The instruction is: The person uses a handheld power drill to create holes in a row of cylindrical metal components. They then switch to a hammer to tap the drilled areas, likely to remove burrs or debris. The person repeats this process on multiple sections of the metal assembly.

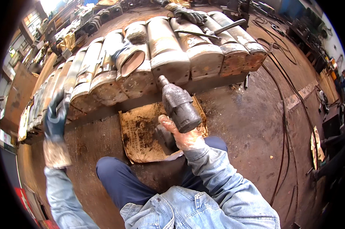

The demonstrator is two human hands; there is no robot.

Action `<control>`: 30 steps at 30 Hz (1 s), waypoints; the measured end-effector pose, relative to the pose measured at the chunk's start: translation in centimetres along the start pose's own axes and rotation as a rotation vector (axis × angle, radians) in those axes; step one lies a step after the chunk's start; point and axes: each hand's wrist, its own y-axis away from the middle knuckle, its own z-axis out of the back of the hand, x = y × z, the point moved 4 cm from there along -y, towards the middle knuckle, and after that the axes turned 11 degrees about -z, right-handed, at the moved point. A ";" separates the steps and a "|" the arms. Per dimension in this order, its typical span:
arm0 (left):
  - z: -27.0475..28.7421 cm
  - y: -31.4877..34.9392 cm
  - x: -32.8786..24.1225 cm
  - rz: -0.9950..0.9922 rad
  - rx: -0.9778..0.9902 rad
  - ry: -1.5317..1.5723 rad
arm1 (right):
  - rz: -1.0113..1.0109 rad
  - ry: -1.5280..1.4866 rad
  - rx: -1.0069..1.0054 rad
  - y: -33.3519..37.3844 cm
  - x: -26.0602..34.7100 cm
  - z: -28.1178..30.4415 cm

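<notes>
your right hand (187, 140) grasps the impact wrench (179, 106) at centre; your left hand (55, 120), at nine o'clock, shows indeterminable finger closure. work appears unfinished; you cannot distinguish completed from remaining parts.

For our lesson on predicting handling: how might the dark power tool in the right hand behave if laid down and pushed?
The power tool is probably heavy for its size: its body looks thick and metallic. Its rounded casing might rock or roll; its grimy surface could be slippery.

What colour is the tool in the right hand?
Dark grey: the tool shows best in the head view.
</notes>
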 end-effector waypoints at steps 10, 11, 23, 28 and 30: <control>-22.0 -36.4 -27.7 -0.367 0.457 -0.185 | -0.075 -0.321 -0.351 -2.7 -1.5 7.0; -24.6 -37.6 -30.0 -0.431 0.508 -0.170 | -0.073 -0.501 -0.408 -3.1 -3.4 7.5; -44.3 -37.1 -34.4 -0.423 0.605 0.003 | -0.172 -0.604 -0.569 -1.9 -0.9 13.2; -40.9 -37.9 -33.2 -0.397 0.560 0.009 | -0.045 -0.498 -0.532 -2.1 -1.4 12.6; -38.5 -38.5 -30.9 -0.357 0.413 0.054 | -0.052 -0.545 -0.535 -2.5 0.0 11.8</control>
